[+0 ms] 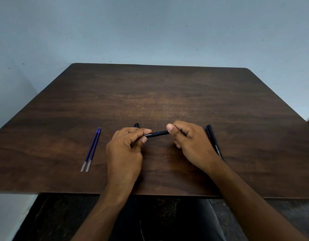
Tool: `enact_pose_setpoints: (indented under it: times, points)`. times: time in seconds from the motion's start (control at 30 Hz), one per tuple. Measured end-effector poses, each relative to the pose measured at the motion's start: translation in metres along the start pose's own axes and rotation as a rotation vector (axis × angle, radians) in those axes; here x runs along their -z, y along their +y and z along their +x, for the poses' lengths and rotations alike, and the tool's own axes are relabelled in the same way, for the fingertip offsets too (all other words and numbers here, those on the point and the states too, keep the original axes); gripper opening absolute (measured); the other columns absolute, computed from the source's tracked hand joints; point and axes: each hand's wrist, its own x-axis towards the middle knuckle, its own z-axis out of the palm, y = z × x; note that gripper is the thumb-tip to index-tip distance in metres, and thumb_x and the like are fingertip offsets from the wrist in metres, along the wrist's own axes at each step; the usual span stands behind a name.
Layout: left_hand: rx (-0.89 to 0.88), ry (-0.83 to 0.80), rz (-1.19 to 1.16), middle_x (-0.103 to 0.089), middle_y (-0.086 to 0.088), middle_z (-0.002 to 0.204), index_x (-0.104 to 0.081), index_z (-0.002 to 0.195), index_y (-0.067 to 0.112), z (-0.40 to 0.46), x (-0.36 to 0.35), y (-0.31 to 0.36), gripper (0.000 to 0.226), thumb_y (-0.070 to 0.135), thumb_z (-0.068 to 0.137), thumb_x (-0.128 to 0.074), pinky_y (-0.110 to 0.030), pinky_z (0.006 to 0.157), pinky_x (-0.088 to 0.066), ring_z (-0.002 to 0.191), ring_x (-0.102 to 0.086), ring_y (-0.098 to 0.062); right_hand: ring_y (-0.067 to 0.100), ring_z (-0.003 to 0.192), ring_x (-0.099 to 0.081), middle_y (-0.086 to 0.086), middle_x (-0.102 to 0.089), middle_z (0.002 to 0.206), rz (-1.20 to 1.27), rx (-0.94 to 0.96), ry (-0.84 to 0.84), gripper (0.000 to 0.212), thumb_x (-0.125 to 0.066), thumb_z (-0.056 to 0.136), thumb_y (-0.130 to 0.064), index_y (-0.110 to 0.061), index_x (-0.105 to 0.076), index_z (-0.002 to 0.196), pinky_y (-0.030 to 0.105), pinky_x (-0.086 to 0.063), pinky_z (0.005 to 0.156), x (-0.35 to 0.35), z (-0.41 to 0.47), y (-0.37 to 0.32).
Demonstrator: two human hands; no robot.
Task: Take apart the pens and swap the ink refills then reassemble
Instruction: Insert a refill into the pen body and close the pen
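Left hand (124, 150): fingers curled round one end of the black pen (157, 133). Right hand (190, 143): thumb and fingers pinch its other end. Pen held level, just above the table (167, 94). Second pen (214, 141): lying right of the right hand. Two blue refills (91, 149): side by side, left. Dark cap (136, 125): behind the left hand.

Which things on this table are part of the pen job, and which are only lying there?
Part of the job:
- black pen, gripped at its ends by the left hand and right hand
- second black pen, lying right of the hands
- two blue refills, side by side on the left
- dark piece behind the left hand, mostly hidden

Only lying there:
- nothing; only the wooden table itself
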Motion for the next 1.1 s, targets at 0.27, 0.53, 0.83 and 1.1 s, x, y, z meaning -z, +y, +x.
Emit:
enact_pose_setpoints:
  times: [0.27, 0.53, 0.83, 1.1]
  points:
    - [-0.015, 0.006, 0.006, -0.063, 0.027, 0.097, -0.070, 0.101, 0.041, -0.002, 0.000, 0.003, 0.039, 0.005, 0.087, -0.071, -0.002, 0.089, -0.036, 0.103, -0.058, 0.004, 0.010, 0.056, -0.047, 0.006, -0.054, 0.059, 0.017, -0.006, -0.002, 0.049, -0.045, 0.106, -0.031, -0.002, -0.048, 0.067, 0.042, -0.047, 0.065, 0.000, -0.001, 0.002]
    - [0.012, 0.006, -0.084, -0.069, 0.020, 0.104, -0.073, 0.104, 0.038, 0.001, -0.002, -0.005, 0.032, 0.009, 0.091, -0.069, -0.010, 0.093, -0.043, 0.106, -0.061, 0.004, 0.003, 0.050, -0.051, 0.000, -0.058, 0.054, 0.117, -0.076, 0.024, 0.054, -0.051, 0.096, -0.054, -0.009, -0.055, 0.065, 0.019, -0.045, 0.058, -0.003, 0.001, 0.007]
    - [0.268, 0.281, -0.423, -0.074, 0.010, 0.106, -0.073, 0.101, 0.038, 0.006, 0.002, -0.014, 0.029, 0.011, 0.095, -0.066, -0.031, 0.095, -0.054, 0.101, -0.067, -0.001, -0.001, 0.052, -0.053, -0.008, -0.063, 0.058, 0.045, -0.132, 0.029, 0.024, -0.078, 0.083, -0.039, -0.022, -0.065, 0.073, 0.015, -0.048, 0.053, -0.007, 0.004, 0.009]
    - [0.264, 0.256, -0.440, -0.073, 0.010, 0.106, -0.073, 0.103, 0.037, 0.006, 0.002, -0.014, 0.031, 0.009, 0.093, -0.066, -0.017, 0.086, -0.053, 0.099, -0.067, 0.002, 0.000, 0.050, -0.056, -0.007, -0.063, 0.058, -0.181, -0.191, 0.001, 0.031, -0.081, 0.081, -0.042, -0.022, -0.064, 0.065, 0.010, -0.039, 0.044, -0.042, 0.036, -0.017]
